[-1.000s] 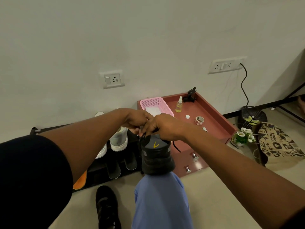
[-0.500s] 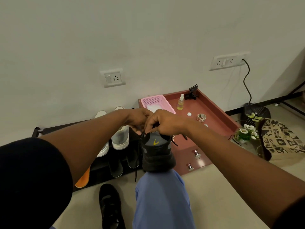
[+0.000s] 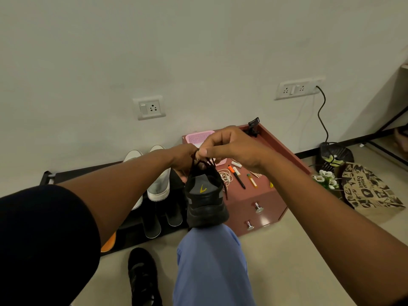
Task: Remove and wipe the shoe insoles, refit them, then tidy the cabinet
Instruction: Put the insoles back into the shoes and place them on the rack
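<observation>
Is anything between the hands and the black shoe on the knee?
Nothing visible. Both the left hand and right hand already pinch the laces above the black shoe, which rests on the knee.

Black shoe (image 3: 205, 202), yellow logo (image 3: 203, 188)

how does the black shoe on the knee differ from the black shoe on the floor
The shoe on the knee stands heel toward the camera, propped on the blue-trousered knee; the shoe on the floor lies flat, untouched. Both hands, left hand and right hand, pinch the knee shoe's laces. Both shoes are black.
</observation>
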`<state>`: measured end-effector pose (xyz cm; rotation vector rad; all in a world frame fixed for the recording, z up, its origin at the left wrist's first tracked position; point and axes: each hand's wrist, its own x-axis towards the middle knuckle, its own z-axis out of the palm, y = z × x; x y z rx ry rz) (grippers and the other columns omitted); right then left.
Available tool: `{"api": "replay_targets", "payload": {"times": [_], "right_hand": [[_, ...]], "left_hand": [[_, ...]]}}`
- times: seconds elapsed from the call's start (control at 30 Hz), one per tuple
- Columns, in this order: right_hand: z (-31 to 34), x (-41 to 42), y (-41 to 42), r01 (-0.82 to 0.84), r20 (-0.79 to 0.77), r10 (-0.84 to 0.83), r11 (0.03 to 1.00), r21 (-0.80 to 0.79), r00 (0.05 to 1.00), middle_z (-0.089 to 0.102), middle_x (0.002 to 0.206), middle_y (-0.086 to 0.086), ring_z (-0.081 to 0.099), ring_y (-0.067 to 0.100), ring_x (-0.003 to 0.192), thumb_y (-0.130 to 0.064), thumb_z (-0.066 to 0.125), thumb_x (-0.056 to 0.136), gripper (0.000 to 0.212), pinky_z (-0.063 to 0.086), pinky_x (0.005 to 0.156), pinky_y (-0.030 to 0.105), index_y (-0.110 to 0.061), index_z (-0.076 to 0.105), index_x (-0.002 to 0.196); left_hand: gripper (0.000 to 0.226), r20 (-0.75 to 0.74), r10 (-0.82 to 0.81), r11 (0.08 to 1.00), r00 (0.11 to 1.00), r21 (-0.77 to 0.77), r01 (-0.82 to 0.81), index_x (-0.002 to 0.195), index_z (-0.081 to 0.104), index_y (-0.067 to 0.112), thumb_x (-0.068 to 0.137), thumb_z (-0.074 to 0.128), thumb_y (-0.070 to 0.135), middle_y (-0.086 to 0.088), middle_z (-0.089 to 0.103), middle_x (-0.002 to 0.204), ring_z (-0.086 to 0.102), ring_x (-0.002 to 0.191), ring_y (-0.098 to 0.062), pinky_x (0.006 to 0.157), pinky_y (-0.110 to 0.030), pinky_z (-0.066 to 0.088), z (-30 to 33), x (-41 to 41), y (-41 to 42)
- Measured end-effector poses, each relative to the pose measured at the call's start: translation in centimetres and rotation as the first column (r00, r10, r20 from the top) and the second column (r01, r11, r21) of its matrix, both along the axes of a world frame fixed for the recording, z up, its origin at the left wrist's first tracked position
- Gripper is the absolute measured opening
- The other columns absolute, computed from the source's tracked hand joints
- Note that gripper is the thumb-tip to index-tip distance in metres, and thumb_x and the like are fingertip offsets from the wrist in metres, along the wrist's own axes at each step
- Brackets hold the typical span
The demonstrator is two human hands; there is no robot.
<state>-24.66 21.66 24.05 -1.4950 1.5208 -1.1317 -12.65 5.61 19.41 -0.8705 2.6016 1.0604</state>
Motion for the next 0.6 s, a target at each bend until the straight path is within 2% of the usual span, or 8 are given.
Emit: {"api": "replay_targets", "payload": {"times": [0.07, 0.13, 0.2, 0.23, 0.33, 0.4, 0.5, 0.6], "right_hand": [[1.2, 0.2, 0.1, 0.017, -0.008, -0.017, 0.999, -0.031, 1.0, 0.077, 0.101, 0.016, 0.069, 0.04, 0.099, -0.015, 0.076, 0.091, 0.015, 0.053, 0.089, 0.053, 0.0, 0.078, 0.096], [2.5, 0.2, 0.2, 0.035, -0.029, -0.037, 0.998, -0.056, 0.999, 0.076, 0.1, 0.021, 0.069, 0.029, 0.09, -0.014, 0.076, 0.091, 0.017, 0.053, 0.081, 0.044, 0.002, 0.077, 0.099], [3.6, 0.1, 0.4, 0.048, -0.047, -0.053, 0.995, -0.089, 0.998, 0.076, 0.098, 0.018, 0.069, 0.023, 0.088, -0.013, 0.074, 0.093, 0.015, 0.053, 0.076, 0.036, 0.0, 0.077, 0.101], [4.2, 0.1, 0.5, 0.044, -0.058, -0.051, 0.993, -0.111, 0.997, 0.077, 0.099, 0.016, 0.07, 0.023, 0.088, -0.012, 0.073, 0.093, 0.013, 0.054, 0.075, 0.035, -0.003, 0.078, 0.102], [5.2, 0.2, 0.4, 0.038, -0.112, -0.057, 0.986, -0.164, 0.992, 0.078, 0.102, 0.011, 0.074, 0.029, 0.094, -0.003, 0.069, 0.094, 0.015, 0.058, 0.079, 0.037, -0.007, 0.078, 0.105], [5.5, 0.4, 0.3, 0.048, -0.147, -0.08, 0.977, -0.209, 0.986, 0.079, 0.1, 0.006, 0.075, 0.024, 0.096, 0.001, 0.068, 0.092, 0.018, 0.061, 0.084, 0.033, -0.007, 0.079, 0.104], [5.7, 0.8, 0.2, 0.08, -0.188, -0.138, 0.955, -0.287, 0.972, 0.08, 0.095, 0.004, 0.075, 0.014, 0.095, 0.003, 0.068, 0.091, 0.018, 0.054, 0.081, 0.018, -0.008, 0.08, 0.1], [5.2, 0.9, 0.0, 0.162, -0.029, -0.179, 0.939, -0.305, 0.983, 0.079, 0.093, 0.01, 0.076, 0.017, 0.092, 0.009, 0.067, 0.09, 0.019, 0.06, 0.082, 0.028, -0.003, 0.078, 0.1]], "left_hand": [[0.017, -0.057, 0.092, 0.988, 0.994, 0.127, -0.084, 0.097, 0.059, 0.021, 0.106, 0.054, 0.008, -0.005, 0.067, 0.1, 0.069, 0.082, -0.023, 0.055, -0.025, 0.059, -0.1, -0.4, 0.5], [0.012, -0.061, 0.111, 0.972, 0.992, 0.213, -0.095, 0.11, 0.054, 0.015, 0.105, 0.054, 0.005, -0.005, 0.063, 0.098, 0.067, 0.08, -0.022, 0.057, -0.031, 0.059, 0.0, -0.6, 0.6], [0.019, -0.019, 0.092, 0.974, 0.996, 0.21, -0.086, 0.114, 0.055, 0.014, 0.1, 0.064, 0.006, -0.003, 0.064, 0.091, 0.068, 0.069, -0.017, 0.052, -0.028, 0.056, -0.2, -0.9, 0.5], [0.013, -0.017, 0.062, 0.987, 0.998, 0.149, -0.059, 0.11, 0.06, 0.014, 0.1, 0.067, 0.011, -0.002, 0.064, 0.086, 0.068, 0.065, -0.016, 0.052, -0.026, 0.055, -0.2, -0.9, 0.3], [0.009, -0.044, -0.004, 1.0, 0.999, 0.014, 0.005, 0.099, 0.07, 0.011, 0.099, 0.069, 0.02, -0.005, 0.068, 0.084, 0.068, 0.072, -0.022, 0.068, -0.03, 0.057, -0.5, -0.8, 0.1], [0.008, -0.033, 0.038, 0.998, 0.999, 0.054, -0.036, 0.098, 0.07, 0.011, 0.099, 0.069, 0.02, -0.009, 0.07, 0.086, 0.069, 0.067, -0.021, 0.066, -0.032, 0.061, -0.2, -0.7, 0.2], [0.02, -0.015, 0.1, 0.991, 0.995, 0.088, -0.098, 0.112, 0.069, 0.008, 0.097, 0.072, 0.021, -0.016, 0.071, 0.102, 0.071, 0.076, -0.025, 0.068, -0.036, 0.064, -0.2, -0.9, 0.1], [0.018, -0.041, 0.118, 0.989, 0.992, 0.095, -0.114, 0.107, 0.071, 0.01, 0.094, 0.076, 0.022, -0.014, 0.071, 0.099, 0.072, 0.074, -0.024, 0.069, -0.04, 0.066, -0.4, -1.1, 0.2]]}}
